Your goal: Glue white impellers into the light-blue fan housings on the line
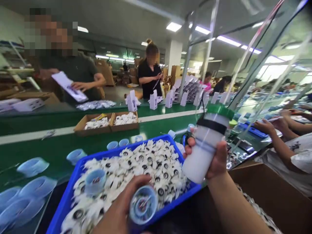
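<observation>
My left hand point(118, 208) is closed around a round, light blue cup-shaped part point(151, 208), its open end toward me and small metal pieces or wires showing inside. In my right hand point(218, 161) is a whitish translucent bottle point(198, 162) with a green lid and a black band, held tilted. Below both hands lies a blue tray point(63, 198) full of small white parts point(141, 159) with dark round centres. Another light blue cup-shaped part point(95, 182) rests on the heap in the tray, left of my left hand.
More light blue cups point(32, 166) stand on the green table point(60, 139) at left. Cardboard trays point(92, 131) of white parts and a row of white boxes point(153, 100) are beyond. A brown carton point(273, 182) sits at right, near co-workers' arms point(280, 143). Metal posts rise at right.
</observation>
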Demonstrator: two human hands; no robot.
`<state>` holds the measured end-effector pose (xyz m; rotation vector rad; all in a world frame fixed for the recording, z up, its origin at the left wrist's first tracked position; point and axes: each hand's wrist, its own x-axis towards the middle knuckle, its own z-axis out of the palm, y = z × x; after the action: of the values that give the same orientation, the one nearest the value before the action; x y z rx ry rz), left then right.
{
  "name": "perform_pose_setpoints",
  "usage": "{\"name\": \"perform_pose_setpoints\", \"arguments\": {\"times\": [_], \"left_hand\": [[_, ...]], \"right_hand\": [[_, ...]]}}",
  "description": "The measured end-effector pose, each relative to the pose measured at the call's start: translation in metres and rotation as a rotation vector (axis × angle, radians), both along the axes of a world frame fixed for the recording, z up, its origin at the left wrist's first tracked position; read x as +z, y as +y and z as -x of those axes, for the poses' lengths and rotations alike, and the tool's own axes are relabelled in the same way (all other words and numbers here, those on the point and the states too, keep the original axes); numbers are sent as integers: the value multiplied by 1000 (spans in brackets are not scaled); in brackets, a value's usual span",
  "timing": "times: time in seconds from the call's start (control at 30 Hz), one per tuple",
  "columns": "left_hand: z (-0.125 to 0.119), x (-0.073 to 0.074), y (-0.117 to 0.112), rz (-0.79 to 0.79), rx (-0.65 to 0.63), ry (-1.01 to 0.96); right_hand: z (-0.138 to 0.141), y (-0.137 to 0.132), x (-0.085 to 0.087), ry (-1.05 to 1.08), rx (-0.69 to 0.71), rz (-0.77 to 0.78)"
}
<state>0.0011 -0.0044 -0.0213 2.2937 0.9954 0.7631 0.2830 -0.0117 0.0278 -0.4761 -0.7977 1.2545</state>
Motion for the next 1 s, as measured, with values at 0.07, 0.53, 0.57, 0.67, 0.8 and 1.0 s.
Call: {"name": "perform_pose_setpoints", "arguments": {"times": [0.07, 0.53, 0.57, 0.67, 0.8, 1.0], "left_hand": [[-10, 2, -8, 80, -66, 26], [-19, 17, -24, 173, -82, -92], [-20, 17, -24, 187, -82, -87], [-22, 19, -23, 200, -74, -73], [-26, 22, -24, 201, -76, -62], [-12, 16, -15, 215, -112, 62]], "right_hand": [[32, 3, 14, -17, 83, 29], [95, -2, 14, -128, 96, -76], [95, -2, 14, -129, 93, -81], [93, -2, 14, -116, 95, -69], [93, -1, 14, -113, 98, -44], [69, -6, 19, -184, -110, -20]]}}
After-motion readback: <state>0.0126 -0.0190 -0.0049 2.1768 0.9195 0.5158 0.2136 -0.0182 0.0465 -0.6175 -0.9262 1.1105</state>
